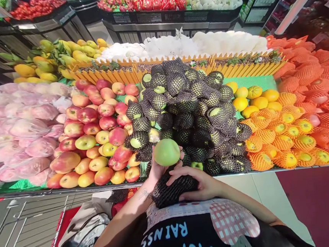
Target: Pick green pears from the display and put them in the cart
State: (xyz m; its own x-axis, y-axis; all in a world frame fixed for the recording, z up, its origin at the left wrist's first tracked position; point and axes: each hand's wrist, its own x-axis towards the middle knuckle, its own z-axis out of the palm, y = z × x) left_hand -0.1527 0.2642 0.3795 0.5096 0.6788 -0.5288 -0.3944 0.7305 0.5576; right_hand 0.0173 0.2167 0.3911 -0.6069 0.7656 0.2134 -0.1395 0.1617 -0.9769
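Note:
My left hand [157,167] is closed round a smooth, round green apple [167,152], bare of any net, and holds it up in front of the display. Just below it, my right hand [199,180] curls over a black foam net [173,190], close against my body. Whether a fruit sits inside that net I cannot tell. Beyond both hands rises a heap of green fruits in black foam nets [187,106], several with green skin showing through.
Red and yellow apples [92,124] lie left of the heap, with bagged pink fruits [23,128] farther left. Orange-netted fruits [286,136] lie to the right. A low yellow fence [105,75] runs behind. A metal shopping cart [21,228] holding bags stands at lower left.

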